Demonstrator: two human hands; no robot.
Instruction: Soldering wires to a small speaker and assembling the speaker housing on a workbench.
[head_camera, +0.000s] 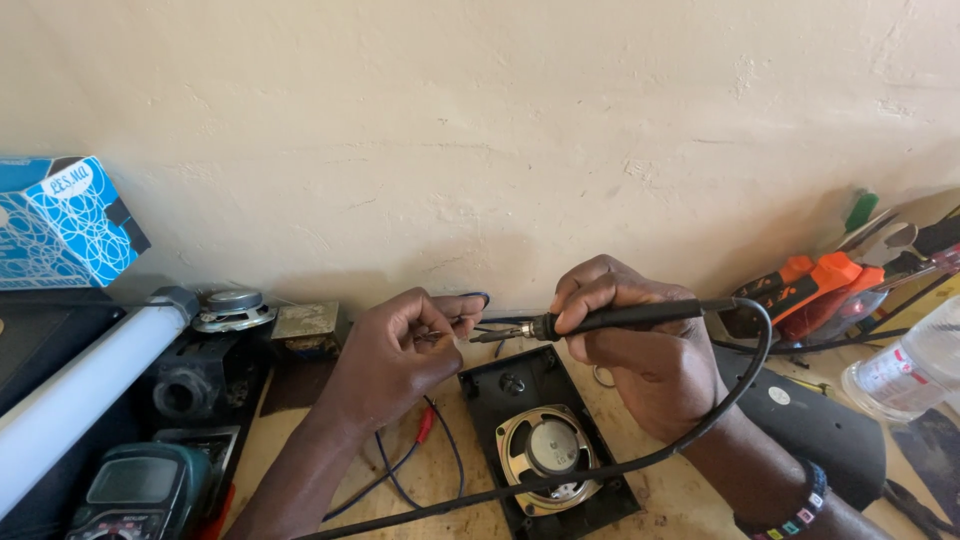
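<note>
My right hand (640, 355) grips a black soldering iron (610, 319) like a pen, its metal tip pointing left. My left hand (400, 350) pinches thin wires (478, 326) right at that tip. Blue and red wires (420, 445) trail down from the left hand over the wooden bench. Below both hands lies a black plastic panel (500, 385) with a small round speaker (548, 455) mounted in it. The iron's black cord (700, 430) loops over my right wrist and crosses the panel toward the lower left.
A multimeter (135, 492) sits at the lower left beside a white tube (80, 395) and a blue box (60, 220). Orange-handled tools (810, 285) and a clear plastic bottle (905, 370) lie at the right. A plaster wall (480, 130) stands right behind.
</note>
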